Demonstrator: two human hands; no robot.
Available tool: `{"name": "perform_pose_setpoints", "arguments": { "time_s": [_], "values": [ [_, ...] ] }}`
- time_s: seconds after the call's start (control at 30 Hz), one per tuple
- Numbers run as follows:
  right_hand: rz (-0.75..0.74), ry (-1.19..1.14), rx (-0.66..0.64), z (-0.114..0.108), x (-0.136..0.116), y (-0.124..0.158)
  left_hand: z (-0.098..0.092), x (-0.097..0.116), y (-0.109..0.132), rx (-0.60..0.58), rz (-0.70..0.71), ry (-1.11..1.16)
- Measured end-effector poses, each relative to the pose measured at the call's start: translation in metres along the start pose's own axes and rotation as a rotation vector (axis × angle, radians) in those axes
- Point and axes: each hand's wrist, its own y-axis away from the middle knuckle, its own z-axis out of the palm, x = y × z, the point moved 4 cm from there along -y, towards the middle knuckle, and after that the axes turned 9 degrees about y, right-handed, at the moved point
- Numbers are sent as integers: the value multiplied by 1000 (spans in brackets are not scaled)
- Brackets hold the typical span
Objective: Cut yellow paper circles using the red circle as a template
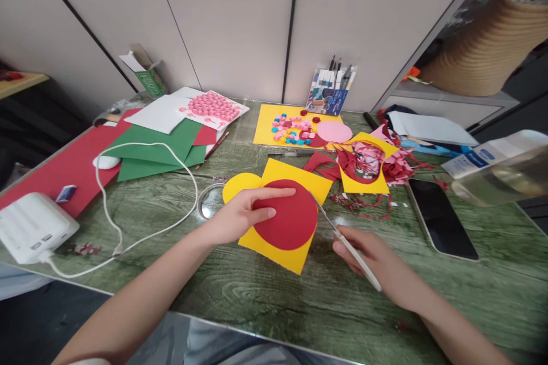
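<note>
A red paper circle (289,228) lies on top of a yellow paper sheet (276,170). My left hand (235,214) holds the two together, index finger and thumb stretched over the red circle; its other fingers are mostly hidden. In my right hand (372,262) are scissors (357,259) with a white handle, seen edge-on. Their narrow metal blades reach the right edge of the red circle, over the yellow sheet. A rounded yellow paper piece (242,182) sits just behind my left hand, beside a roll of clear tape (208,205).
Behind are paper scraps (398,165), a cut-out yellow frame (363,187), a pink circle (334,132) and colourful small balls (291,131). A phone (440,219) and a clear container (505,177) stand right. Left are green sheets (149,154), a white cable (158,236) and a charger (36,228).
</note>
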Motion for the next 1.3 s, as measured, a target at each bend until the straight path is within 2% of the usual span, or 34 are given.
{"name": "perform_pose_setpoints", "arguments": {
  "time_s": [0.33,0.57,1.3],
  "values": [
    [11,29,-24,0,2,0,-2,-1,0,-16,-7,-28],
    [0,21,-18,2,-3,0,5,-5,0,-79,-36,-19],
    [1,71,-49,0,1,1,0,-2,0,-112,-71,-40]
  ]
}}
